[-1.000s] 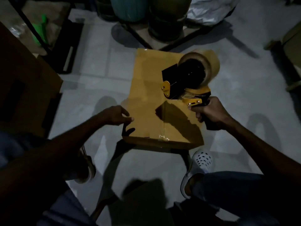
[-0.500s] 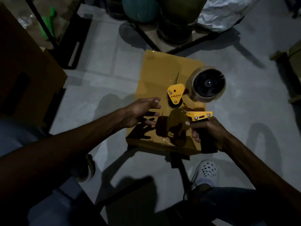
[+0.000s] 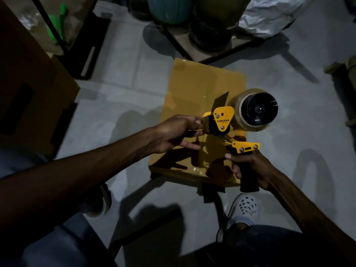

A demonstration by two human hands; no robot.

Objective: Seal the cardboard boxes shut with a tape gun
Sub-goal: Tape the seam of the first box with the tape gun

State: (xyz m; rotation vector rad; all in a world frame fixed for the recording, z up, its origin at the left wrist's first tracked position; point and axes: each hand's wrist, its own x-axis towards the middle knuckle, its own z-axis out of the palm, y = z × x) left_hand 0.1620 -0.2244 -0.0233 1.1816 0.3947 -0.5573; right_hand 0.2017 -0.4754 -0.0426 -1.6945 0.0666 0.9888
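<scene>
A closed tan cardboard box (image 3: pixel 192 89) lies on the grey floor in the middle of the view, its flaps folded flat. Above its near half I hold a yellow and black tape gun (image 3: pixel 223 120) with a roll of clear tape (image 3: pixel 252 110) on its right side. My right hand (image 3: pixel 248 168) grips the gun's black handle. My left hand (image 3: pixel 173 133) reaches in from the left, and its thumb and fingers pinch the gun's front roller end, where the tape comes out. The gun hangs clear of the box.
A big dark cardboard box (image 3: pixel 28 89) stands at the left. Large pots on a low wooden pallet (image 3: pixel 212 31) and a white plastic sheet (image 3: pixel 269 14) sit behind the box. My white shoe (image 3: pixel 242 209) is just in front of the box.
My right hand has turned the tape gun so its side faces me and lifted it off the box. My left hand left the box's left edge and took hold of the gun's front end.
</scene>
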